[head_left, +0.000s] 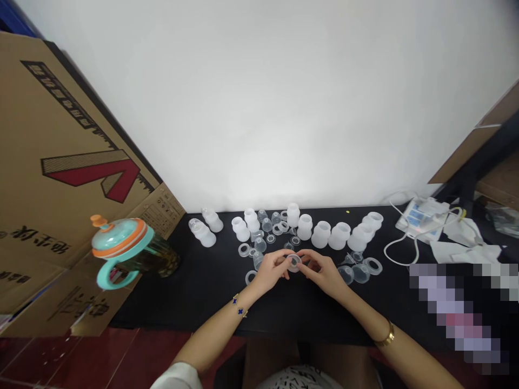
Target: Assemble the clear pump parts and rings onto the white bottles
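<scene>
Between my two hands, over the black table, is a translucent bottle collar ring (294, 263) with a clear piece in its middle. My left hand (273, 267) pinches its left side, and my right hand (320, 270) pinches its right side. Behind the hands stand several white baby bottle bodies (323, 234), open at the top. Clear nipples (260, 245) and loose rings (244, 249) lie left of my left hand. Right of my right hand are clear domed caps (360, 273) and another ring (372, 266). What my fingertips cover is hidden.
Two assembled bottles (202, 233) lie tilted at the back left of the black table (194, 302). A large teal-lidded jug (133, 248) and a cardboard box (60, 178) stand left. A white cable (387, 254), a power strip (421, 219) and papers (462, 246) lie right. A white wall (284, 108) rises behind.
</scene>
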Demonstrator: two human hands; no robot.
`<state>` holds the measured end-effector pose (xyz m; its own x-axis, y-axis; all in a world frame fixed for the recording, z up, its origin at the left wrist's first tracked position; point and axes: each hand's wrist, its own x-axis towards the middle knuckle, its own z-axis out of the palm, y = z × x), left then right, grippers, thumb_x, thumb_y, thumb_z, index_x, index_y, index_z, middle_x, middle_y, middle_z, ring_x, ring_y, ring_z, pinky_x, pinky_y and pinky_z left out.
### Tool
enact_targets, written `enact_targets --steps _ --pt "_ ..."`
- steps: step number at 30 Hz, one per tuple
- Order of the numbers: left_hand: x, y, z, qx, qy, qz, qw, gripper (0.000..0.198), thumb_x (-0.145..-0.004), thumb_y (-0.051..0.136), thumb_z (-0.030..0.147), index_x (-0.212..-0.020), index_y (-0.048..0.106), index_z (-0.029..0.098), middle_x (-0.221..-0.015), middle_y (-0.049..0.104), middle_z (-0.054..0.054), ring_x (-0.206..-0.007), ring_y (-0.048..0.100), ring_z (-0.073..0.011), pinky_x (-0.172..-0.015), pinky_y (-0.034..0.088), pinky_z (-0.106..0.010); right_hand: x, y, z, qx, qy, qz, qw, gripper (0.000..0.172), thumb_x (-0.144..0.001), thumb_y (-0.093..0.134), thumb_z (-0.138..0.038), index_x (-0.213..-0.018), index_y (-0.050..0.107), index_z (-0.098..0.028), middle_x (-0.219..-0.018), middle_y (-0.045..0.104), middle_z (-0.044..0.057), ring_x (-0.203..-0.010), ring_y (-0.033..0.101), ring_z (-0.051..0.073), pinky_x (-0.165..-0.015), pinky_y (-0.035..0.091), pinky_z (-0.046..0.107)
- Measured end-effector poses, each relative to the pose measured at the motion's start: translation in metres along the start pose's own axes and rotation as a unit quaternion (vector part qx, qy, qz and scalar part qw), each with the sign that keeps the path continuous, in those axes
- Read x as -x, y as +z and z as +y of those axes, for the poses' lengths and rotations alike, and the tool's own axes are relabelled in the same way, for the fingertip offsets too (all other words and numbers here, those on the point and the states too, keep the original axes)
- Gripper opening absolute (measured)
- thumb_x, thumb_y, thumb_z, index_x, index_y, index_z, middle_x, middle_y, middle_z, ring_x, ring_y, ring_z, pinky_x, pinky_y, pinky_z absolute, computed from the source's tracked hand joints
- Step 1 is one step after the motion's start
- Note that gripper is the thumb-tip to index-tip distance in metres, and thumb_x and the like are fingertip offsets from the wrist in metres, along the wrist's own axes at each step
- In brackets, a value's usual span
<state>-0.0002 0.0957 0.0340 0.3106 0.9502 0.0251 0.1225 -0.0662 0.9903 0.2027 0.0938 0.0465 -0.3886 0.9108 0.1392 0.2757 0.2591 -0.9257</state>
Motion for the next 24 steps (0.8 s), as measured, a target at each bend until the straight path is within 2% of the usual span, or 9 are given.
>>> enact_targets --steps 24 --pt "-0.0017 -0.0027 0.0028 -0.025 -0.016 -0.010 1.000 0.045 -0.091 0.056 0.049 -0.113 0.076 0.014 -0.055 0.062 0.000 -0.044 0.054 -0.0100 -0.045 0.038 -0.019 0.0005 0.0005 -0.0054 0.028 -0.009 0.002 1.000 0.031 -0.090 0.062 -0.044 -0.113 0.064 -0.023 -0.085 0.075 0.002 -0.056 0.057 0.014 -0.052 0.045 0.025"
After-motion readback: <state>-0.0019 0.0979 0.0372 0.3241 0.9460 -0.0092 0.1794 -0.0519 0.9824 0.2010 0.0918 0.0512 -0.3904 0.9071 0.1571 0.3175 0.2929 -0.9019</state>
